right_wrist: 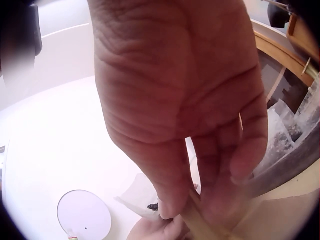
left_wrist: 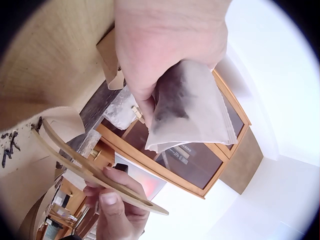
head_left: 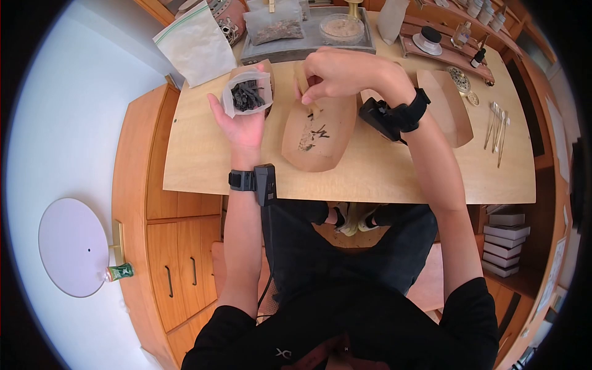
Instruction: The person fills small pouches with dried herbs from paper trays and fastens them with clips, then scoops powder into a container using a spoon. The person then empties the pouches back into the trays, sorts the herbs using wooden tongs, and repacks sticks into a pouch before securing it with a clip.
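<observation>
In the head view my left hand [head_left: 241, 126] holds an open translucent bag [head_left: 237, 98] of dark strips [head_left: 248, 95] from below, its fingers partly hidden. My right hand [head_left: 345, 74] pinches wooden tweezers [head_left: 301, 77] between thumb and fingers. The tweezers' tips point down at a brown paper tray [head_left: 333, 145], close to a dark piece near its upper part. Several dark strips [head_left: 319, 132] and small crumbs lie in that tray. In the left wrist view the tweezers [left_wrist: 90, 172] reach down to a dark bit, and the bag [left_wrist: 195, 110] hangs from my left hand.
A second paper tray [head_left: 444, 105] lies at the right, by metal tools [head_left: 496, 132]. Behind stand a grey tray [head_left: 370, 38] with a bag and a round dish [head_left: 341, 29], a white zip bag [head_left: 196, 46], and a wooden rack [head_left: 444, 54] with small bottles.
</observation>
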{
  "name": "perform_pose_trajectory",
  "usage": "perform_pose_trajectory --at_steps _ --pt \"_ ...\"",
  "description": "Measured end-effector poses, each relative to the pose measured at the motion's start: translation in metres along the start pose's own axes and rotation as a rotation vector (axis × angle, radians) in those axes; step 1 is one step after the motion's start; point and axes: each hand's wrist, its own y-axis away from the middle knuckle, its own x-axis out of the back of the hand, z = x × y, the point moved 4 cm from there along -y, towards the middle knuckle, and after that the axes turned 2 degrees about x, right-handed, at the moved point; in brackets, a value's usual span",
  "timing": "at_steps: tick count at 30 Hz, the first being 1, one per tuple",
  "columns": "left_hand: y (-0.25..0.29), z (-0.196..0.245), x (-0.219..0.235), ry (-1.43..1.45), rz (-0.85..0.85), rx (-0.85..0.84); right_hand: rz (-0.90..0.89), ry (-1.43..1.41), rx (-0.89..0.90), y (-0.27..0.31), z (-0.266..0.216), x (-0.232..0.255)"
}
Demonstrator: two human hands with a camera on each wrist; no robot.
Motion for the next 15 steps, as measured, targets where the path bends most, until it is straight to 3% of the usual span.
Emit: perform_pose_trajectory --at_steps 11,15 --pt "0.000 -0.001 0.000 -0.010 -0.029 0.012 -0.004 0.053 -0.001 -0.002 -0.001 0.002" --pt "0.001 -0.001 -0.003 -0.032 -0.021 0.009 0.082 0.053 0.060 0.008 -0.006 0.017"
